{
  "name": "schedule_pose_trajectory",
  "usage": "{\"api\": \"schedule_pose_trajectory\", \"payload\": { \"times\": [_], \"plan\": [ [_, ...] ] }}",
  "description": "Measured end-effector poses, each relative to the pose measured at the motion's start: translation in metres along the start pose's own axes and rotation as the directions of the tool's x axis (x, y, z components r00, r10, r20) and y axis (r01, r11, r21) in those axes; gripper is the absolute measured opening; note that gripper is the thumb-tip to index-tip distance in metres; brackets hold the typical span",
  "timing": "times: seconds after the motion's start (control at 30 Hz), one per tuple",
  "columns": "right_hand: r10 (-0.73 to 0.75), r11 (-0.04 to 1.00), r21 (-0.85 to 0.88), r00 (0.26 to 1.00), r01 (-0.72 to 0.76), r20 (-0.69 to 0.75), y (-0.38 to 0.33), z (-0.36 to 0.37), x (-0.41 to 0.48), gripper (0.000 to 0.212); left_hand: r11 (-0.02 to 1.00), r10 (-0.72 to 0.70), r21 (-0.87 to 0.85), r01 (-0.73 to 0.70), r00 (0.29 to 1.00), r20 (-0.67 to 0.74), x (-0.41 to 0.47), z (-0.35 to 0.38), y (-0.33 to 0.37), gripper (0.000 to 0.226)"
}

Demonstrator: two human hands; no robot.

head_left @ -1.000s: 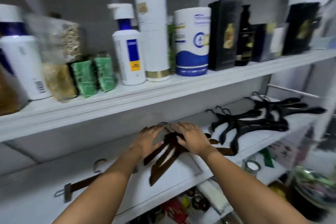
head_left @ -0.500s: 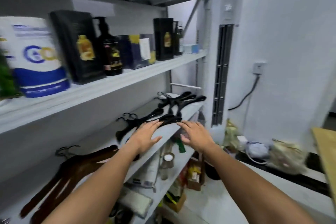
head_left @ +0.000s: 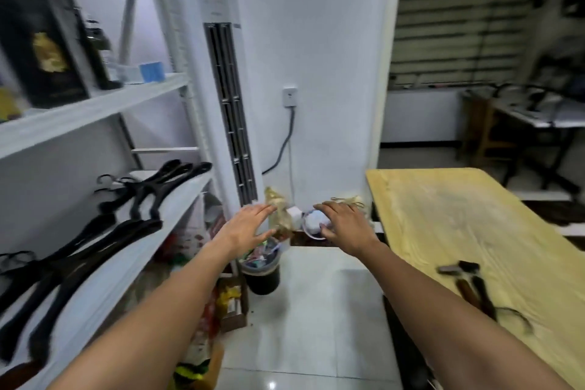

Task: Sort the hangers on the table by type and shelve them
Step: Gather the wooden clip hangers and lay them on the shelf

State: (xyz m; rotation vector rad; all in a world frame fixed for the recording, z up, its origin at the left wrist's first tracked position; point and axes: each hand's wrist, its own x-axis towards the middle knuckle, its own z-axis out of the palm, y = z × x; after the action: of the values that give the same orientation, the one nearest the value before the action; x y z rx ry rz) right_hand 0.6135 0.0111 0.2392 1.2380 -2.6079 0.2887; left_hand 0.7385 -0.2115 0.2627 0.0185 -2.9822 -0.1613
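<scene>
Hands swung right off the shelf (head_left: 177,199): left hand (head_left: 250,225) and right hand (head_left: 345,225) spread flat, empty, centre frame; black hangers (head_left: 126,199) piled lower left, blurred brown hangers (head_left: 471,282) on table (head_left: 443,215) lower right.

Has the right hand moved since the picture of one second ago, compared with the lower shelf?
Yes. The right hand left the lower shelf and is now in open air to its right, nearer the wooden table.

Black hangers (head_left: 95,231) on white shelf (head_left: 177,199); pale yellow wood-grain table (head_left: 474,231); white tower unit (head_left: 221,73).
</scene>
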Motion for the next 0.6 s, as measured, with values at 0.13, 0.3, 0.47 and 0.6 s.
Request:
{"api": "schedule_pose_trajectory", "payload": {
  "times": [0.13,0.3,0.47,0.6],
  "plan": [
    [0.138,0.989,-0.059,0.99,-0.138,0.005,0.049,-0.003,-0.029,0.051,0.991,0.135,-0.021,-0.134,0.991,0.016,0.062,0.022,0.04,0.06],
    [0.312,0.943,-0.127,0.95,-0.307,0.023,0.105,-0.006,-0.059,0.05,0.945,0.322,-0.078,-0.319,0.946,0.034,0.138,0.051,0.09,0.059],
    [0.483,0.868,-0.15,0.875,-0.474,0.033,0.145,-0.002,-0.087,0.048,0.872,0.475,-0.165,-0.46,0.878,0.061,0.198,0.079,0.137,0.058],
    [0.604,0.79,-0.155,0.797,-0.593,0.026,0.167,0.003,-0.108,0.047,0.798,0.595,-0.184,-0.574,0.799,0.086,0.23,0.099,0.17,0.057]
  ]
}}
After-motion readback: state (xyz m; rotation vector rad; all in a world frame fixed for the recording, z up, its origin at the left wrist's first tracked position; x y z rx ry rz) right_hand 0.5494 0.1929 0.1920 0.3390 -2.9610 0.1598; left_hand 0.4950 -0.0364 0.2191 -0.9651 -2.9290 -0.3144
